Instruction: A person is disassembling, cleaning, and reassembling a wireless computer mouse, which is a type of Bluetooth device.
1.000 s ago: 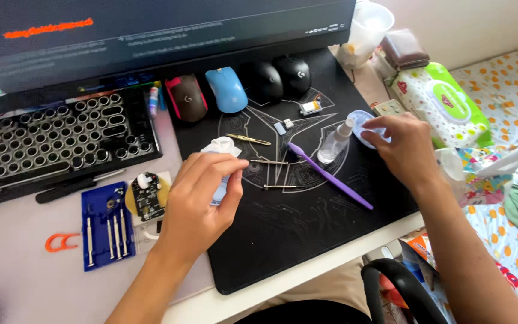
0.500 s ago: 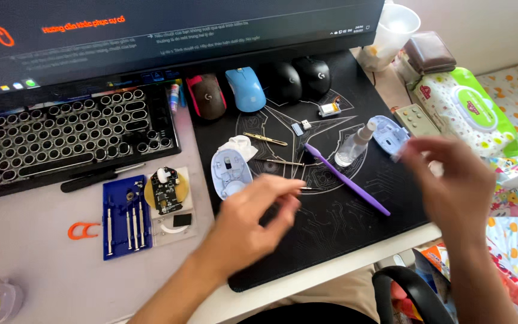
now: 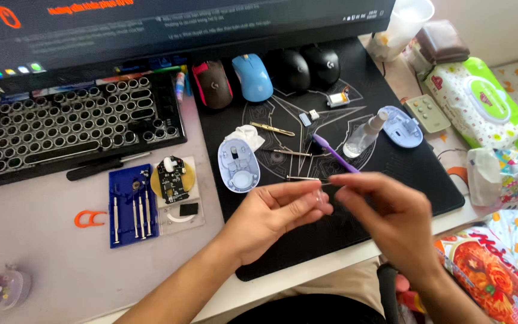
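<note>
Cluttered with small parts, the pale tabletop [image 3: 37,240] carries a large black mat [image 3: 391,180] under both hands. The left hand [image 3: 271,219] and the right hand [image 3: 385,210] meet above the mat's near half, fingertips almost touching. The left fingers [image 3: 313,204] are pinched on something tiny and clear, too small to identify; the right fingers [image 3: 349,183] are curled toward it, and whether they grip anything cannot be told.

Just beyond the left fingers lies an opened pale-blue mouse shell [image 3: 239,165], underside up, with a white crumpled tissue [image 3: 247,135] touching its far edge. Beyond the right fingers lie a purple toothbrush [image 3: 334,153], a small clear spray bottle [image 3: 364,135] and the pale-blue mouse top cover [image 3: 401,126]. Thin metal tools [image 3: 304,178] rest on the mat directly ahead of the fingertips.

Far beyond stand four mice in a row [image 3: 265,75]. Well to the left of the left fingers sit a blue screwdriver tray [image 3: 128,207], a circuit board [image 3: 172,179] and a black round-keyed keyboard [image 3: 73,120].
</note>
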